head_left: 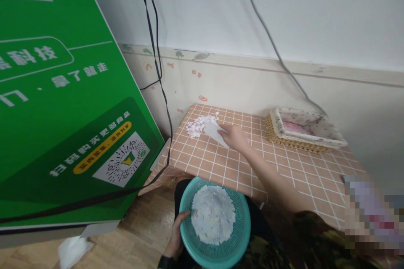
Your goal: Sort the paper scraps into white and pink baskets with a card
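My left hand (179,230) grips the left rim of a round teal plastic basket (243,235) on my lap, thumb over the edge. Inside the basket lies a broad whitish mass of paper (213,214), its make-up too fine to tell. Over the table my right hand (235,136) pinches a white sheet of paper (217,133), held at a slant. The sheet's far end meets a heap of small white and pinkish paper scraps (198,125) near the table's back left corner.
The table (249,168) wears a brown checked cloth. At its back right stands a lined wicker basket (301,145) with something pink inside. A green sign board (63,113) rises at left, with a black strap (166,109) hanging before it. White plastic (74,252) lies on the floor.
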Demonstrator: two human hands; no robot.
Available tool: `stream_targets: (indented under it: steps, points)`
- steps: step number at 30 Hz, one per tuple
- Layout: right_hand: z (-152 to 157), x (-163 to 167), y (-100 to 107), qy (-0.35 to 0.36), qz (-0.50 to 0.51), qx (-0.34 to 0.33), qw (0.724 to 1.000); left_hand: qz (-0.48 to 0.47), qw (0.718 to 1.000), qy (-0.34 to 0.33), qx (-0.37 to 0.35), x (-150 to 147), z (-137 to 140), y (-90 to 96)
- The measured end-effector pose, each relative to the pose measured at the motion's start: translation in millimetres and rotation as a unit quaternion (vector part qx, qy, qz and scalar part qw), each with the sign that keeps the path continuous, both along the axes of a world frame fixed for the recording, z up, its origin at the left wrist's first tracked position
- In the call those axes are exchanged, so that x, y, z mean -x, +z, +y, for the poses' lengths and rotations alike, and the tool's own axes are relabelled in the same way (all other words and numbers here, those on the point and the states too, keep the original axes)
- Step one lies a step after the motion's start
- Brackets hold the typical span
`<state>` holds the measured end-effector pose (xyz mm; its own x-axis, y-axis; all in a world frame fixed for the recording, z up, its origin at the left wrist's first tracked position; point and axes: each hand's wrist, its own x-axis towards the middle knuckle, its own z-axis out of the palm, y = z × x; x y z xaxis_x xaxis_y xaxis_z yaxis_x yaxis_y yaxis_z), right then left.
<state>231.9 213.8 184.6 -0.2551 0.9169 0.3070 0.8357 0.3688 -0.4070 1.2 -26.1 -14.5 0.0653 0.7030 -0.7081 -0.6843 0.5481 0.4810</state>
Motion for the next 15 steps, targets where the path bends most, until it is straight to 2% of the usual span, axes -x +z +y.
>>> stream_targets:
  steps: [5,8,12,15]
  points:
    - [18,-3,16,0.080,-0.088,-0.007,0.993,-0.013,1.000,-0.003,0.004,2,-1,0.4]
    - [21,-18,28,0.132,-0.101,0.022,0.986,-0.009,1.000,0.002,-0.009,2,-1,0.6]
    - [24,-34,36,0.118,-0.071,0.035,0.990,-0.021,1.000,0.007,0.004,1,-1,1.1]
    - [27,-32,31,0.111,-0.046,0.032,0.992,-0.027,1.000,0.011,0.006,1,0,1.5]
